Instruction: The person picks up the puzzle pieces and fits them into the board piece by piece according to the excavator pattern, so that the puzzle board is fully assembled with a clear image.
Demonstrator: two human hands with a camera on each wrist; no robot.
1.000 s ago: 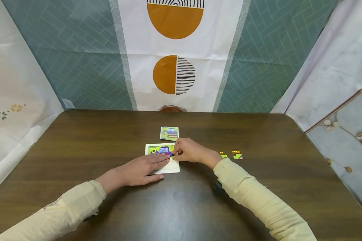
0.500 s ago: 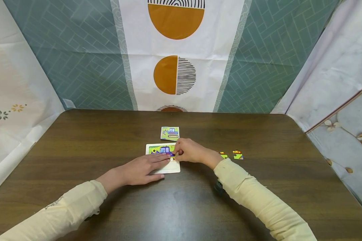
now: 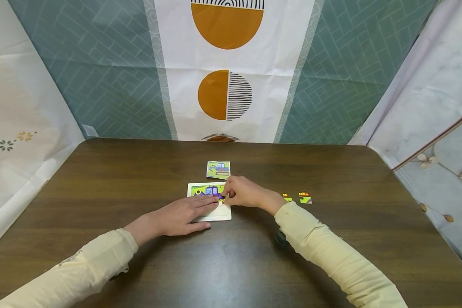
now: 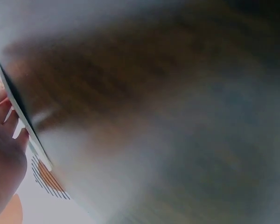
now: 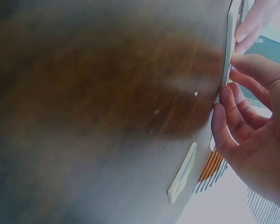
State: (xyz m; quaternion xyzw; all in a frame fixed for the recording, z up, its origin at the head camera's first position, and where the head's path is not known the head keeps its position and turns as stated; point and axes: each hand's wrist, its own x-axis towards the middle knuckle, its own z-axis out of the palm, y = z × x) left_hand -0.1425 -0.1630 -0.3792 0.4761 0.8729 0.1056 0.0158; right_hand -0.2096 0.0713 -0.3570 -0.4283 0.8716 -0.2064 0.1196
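A white puzzle tray (image 3: 211,217) lies on the table, its inset picture of a purple digger partly assembled. My left hand (image 3: 177,217) lies across its lower left with the fingers stretched flat, the fingertips over the picture and the thumb apart at the front edge. At the tray's right side, the thumb and index finger of my right hand (image 3: 246,193) pinch a puzzle piece, mostly hidden by the fingers. Seen from the right wrist, the right fingertips meet at the tray's edge (image 5: 229,39). The left wrist view catches the tray edge (image 4: 19,109) beside the left fingers.
Behind the tray lies a small picture card (image 3: 218,169) of a digger. Two loose puzzle pieces lie right of it, one piece (image 3: 305,197) fully visible and another piece (image 3: 286,197) partly behind the right wrist. A patterned cloth (image 3: 131,98) hangs beyond the brown table (image 3: 146,167).
The head view has shifted slightly, moving the whole scene a little to the right. Both hands keep their places on the tray; nothing else visibly differs.
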